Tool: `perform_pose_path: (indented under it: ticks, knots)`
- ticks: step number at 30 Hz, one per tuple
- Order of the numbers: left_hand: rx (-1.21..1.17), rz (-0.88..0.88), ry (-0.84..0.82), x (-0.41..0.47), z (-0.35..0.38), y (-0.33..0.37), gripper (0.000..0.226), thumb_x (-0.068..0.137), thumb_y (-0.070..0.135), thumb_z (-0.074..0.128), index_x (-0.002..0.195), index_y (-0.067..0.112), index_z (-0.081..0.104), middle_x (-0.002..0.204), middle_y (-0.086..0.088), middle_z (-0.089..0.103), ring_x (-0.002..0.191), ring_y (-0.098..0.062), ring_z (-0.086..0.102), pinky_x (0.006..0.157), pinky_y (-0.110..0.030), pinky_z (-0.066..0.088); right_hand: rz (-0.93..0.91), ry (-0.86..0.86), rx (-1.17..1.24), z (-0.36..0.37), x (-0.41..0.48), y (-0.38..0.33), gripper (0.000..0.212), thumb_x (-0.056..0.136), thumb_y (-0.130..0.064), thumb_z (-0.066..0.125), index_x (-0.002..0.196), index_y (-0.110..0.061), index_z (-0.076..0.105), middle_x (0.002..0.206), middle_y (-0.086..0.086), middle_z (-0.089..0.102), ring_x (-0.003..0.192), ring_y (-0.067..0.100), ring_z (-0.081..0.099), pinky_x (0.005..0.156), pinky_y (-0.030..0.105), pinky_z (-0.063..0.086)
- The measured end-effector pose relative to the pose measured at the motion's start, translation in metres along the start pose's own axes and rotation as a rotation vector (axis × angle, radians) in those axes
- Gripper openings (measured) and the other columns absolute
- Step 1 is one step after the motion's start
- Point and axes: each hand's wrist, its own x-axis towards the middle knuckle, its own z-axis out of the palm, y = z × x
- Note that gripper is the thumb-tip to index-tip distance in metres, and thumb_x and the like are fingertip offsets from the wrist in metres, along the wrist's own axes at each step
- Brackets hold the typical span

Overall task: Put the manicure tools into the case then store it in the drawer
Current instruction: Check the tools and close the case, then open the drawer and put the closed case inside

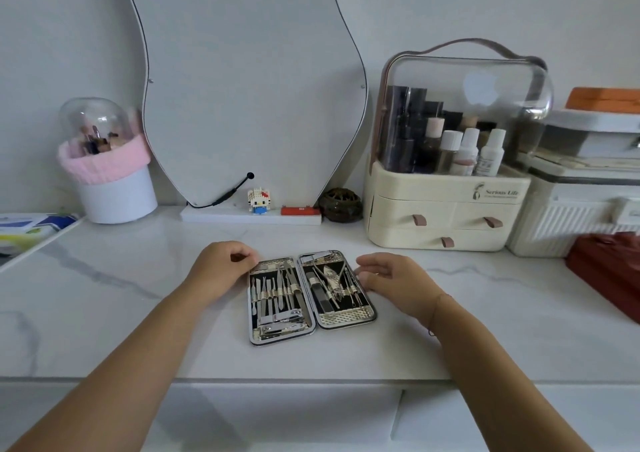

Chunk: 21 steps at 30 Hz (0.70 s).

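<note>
A manicure case (312,330) lies flat and wide open on the white marble tabletop (138,313), in the middle near the front edge. Several metal manicure tools (280,295) sit under elastic bands in both halves. My left hand (221,268) rests at the case's upper left corner with curled fingers touching its edge. Against the right edge of the case lies my right hand (391,278), fingers loosely bent and apart. A white drawer front (277,413) shows below the tabletop, shut.
A cream cosmetic organiser (446,209) with small drawers stands at the back right, a white box (571,209) and a red bag (606,264) beside it. A curved mirror (249,88), a pink-rimmed brush holder (110,181) and a small figurine (259,200) line the back.
</note>
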Motion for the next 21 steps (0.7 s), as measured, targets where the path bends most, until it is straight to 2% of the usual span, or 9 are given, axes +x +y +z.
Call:
perform_pose_path:
  ticks: [2, 5, 7, 10, 13, 15, 18, 21]
  knots:
    - [-0.014, 0.009, -0.010, -0.002, -0.001, 0.003, 0.011, 0.083, 0.020, 0.069, 0.076, 0.028, 0.070, 0.085, 0.010, 0.070, 0.085, -0.010, 0.063, 0.076, -0.024, 0.043, 0.080, -0.011, 0.097, -0.001, -0.001, -0.005, 0.030, 0.088, -0.010, 0.059, 0.117, -0.009, 0.056, 0.093, 0.005, 0.070, 0.078, 0.013, 0.065, 0.080, 0.028, 0.055]
    - [-0.023, 0.029, -0.039, -0.006, 0.002, 0.012, 0.011, 0.083, 0.020, 0.070, 0.076, 0.030, 0.069, 0.084, 0.015, 0.070, 0.085, -0.004, 0.063, 0.073, -0.018, 0.042, 0.228, -0.065, 0.305, 0.000, -0.006, -0.018, 0.028, 0.088, -0.005, 0.059, 0.114, 0.000, 0.054, 0.085, 0.016, 0.061, 0.065, 0.016, 0.057, 0.053, 0.021, 0.054]
    - [-0.061, 0.027, -0.009, -0.011, 0.006, 0.017, 0.007, 0.085, 0.019, 0.067, 0.083, 0.025, 0.070, 0.087, 0.013, 0.069, 0.087, -0.006, 0.063, 0.074, -0.019, 0.041, 0.275, -0.059, 0.363, 0.003, -0.007, -0.024, 0.029, 0.086, -0.001, 0.060, 0.113, 0.004, 0.052, 0.081, 0.017, 0.057, 0.061, 0.017, 0.053, 0.047, 0.022, 0.054]
    - [-0.269, -0.101, 0.013, -0.023, 0.005, 0.019, 0.013, 0.088, 0.022, 0.062, 0.100, 0.021, 0.067, 0.101, 0.007, 0.066, 0.098, -0.011, 0.060, 0.087, -0.026, 0.042, 0.299, -0.051, 0.383, 0.005, -0.008, -0.027, 0.028, 0.086, 0.001, 0.059, 0.113, 0.006, 0.051, 0.082, 0.020, 0.055, 0.059, 0.018, 0.054, 0.048, 0.023, 0.056]
    - [-0.475, -0.248, 0.001, -0.042, -0.007, 0.017, 0.009, 0.084, 0.024, 0.066, 0.092, 0.019, 0.065, 0.101, 0.001, 0.061, 0.096, -0.018, 0.055, 0.092, -0.031, 0.040, 0.266, -0.054, 0.308, 0.003, -0.015, -0.025, 0.026, 0.086, -0.004, 0.060, 0.111, 0.004, 0.057, 0.086, 0.019, 0.059, 0.066, 0.017, 0.058, 0.054, 0.021, 0.056]
    - [-0.684, -0.333, -0.017, -0.056, -0.016, 0.020, 0.012, 0.087, 0.016, 0.063, 0.098, 0.011, 0.062, 0.100, -0.005, 0.061, 0.098, -0.020, 0.056, 0.098, -0.031, 0.039, 0.229, -0.044, 0.263, 0.002, -0.020, -0.022, 0.026, 0.086, -0.007, 0.062, 0.111, 0.000, 0.059, 0.088, 0.014, 0.064, 0.072, 0.016, 0.062, 0.057, 0.019, 0.055]
    - [-0.976, -0.497, -0.110, -0.072, -0.028, 0.027, 0.024, 0.091, 0.008, 0.052, 0.114, -0.001, 0.054, 0.106, -0.016, 0.059, 0.109, -0.026, 0.052, 0.096, -0.038, 0.040, 0.197, -0.034, 0.260, 0.004, -0.027, -0.019, 0.026, 0.087, -0.009, 0.062, 0.112, -0.003, 0.058, 0.095, 0.010, 0.069, 0.083, 0.018, 0.068, 0.065, 0.020, 0.055]
    - [-1.033, -0.605, -0.190, -0.077, -0.040, 0.030, 0.036, 0.083, 0.014, 0.057, 0.115, -0.002, 0.053, 0.113, -0.023, 0.055, 0.111, -0.031, 0.051, 0.089, -0.043, 0.042, 0.194, -0.025, 0.293, 0.007, -0.034, -0.020, 0.029, 0.086, -0.007, 0.062, 0.115, -0.002, 0.057, 0.103, 0.012, 0.068, 0.090, 0.022, 0.068, 0.072, 0.024, 0.057]
